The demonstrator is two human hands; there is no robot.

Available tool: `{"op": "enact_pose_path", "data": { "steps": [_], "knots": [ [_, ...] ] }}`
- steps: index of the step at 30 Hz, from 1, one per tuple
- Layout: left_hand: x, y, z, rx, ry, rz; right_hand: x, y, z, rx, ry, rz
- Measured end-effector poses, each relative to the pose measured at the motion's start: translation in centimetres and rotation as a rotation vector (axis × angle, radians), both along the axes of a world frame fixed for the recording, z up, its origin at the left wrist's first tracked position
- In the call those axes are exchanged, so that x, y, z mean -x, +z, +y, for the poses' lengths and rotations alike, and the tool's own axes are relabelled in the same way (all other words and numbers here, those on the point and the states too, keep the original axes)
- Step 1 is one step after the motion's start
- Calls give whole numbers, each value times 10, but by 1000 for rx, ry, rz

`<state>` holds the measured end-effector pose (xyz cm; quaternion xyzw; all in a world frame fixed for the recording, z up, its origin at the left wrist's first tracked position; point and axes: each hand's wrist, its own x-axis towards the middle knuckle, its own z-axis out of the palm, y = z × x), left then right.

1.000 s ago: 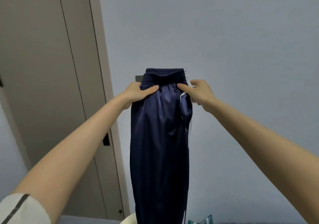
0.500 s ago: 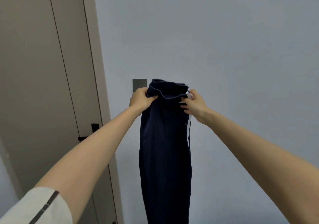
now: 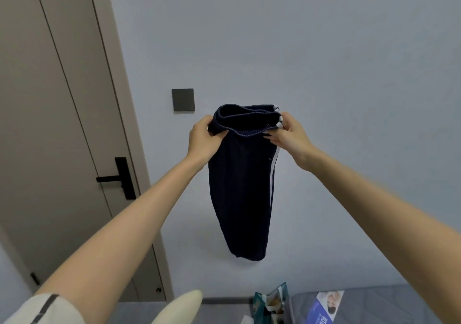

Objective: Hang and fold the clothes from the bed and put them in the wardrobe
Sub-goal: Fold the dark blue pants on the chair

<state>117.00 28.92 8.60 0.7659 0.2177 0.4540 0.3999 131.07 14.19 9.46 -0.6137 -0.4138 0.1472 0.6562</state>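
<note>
You're holding the trousers (image 3: pixel 240 186) up in the air before the wall, left hand (image 3: pixel 202 138) and right hand (image 3: pixel 288 134) each pinching the waistband. This looks like the folding step; next, bring the legs together evenly, then lower them onto the bed (image 3: pixel 374 303).

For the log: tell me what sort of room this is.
Likely a bedroom: a mattress lies against the wall, beside a door and a switch, and trousers are being held up to fold.
</note>
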Motion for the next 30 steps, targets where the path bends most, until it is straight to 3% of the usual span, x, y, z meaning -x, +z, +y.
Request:
{"op": "enact_pose_path", "data": {
  "steps": [7, 18, 20, 23, 25, 30],
  "knots": [
    [49, -117, -77, 149, -12, 189, 20, -113, -70, 291, 90, 40],
    [157, -301, -229, 412, -65, 538, 110, -303, -219, 690, 273, 258],
    [178, -328, -256, 383, -100, 604, 124, -325, -244, 777, 334, 279],
    [204, -361, -289, 188, -116, 787, 141, -350, -279, 912, 423, 288],
    [218, -378, -308, 166, -227, 798, 152, -364, -300, 959, 468, 314],
    [246, -423, -345, 439, -300, 842, 179, -398, -337, 999, 477, 248]
  ]
}}
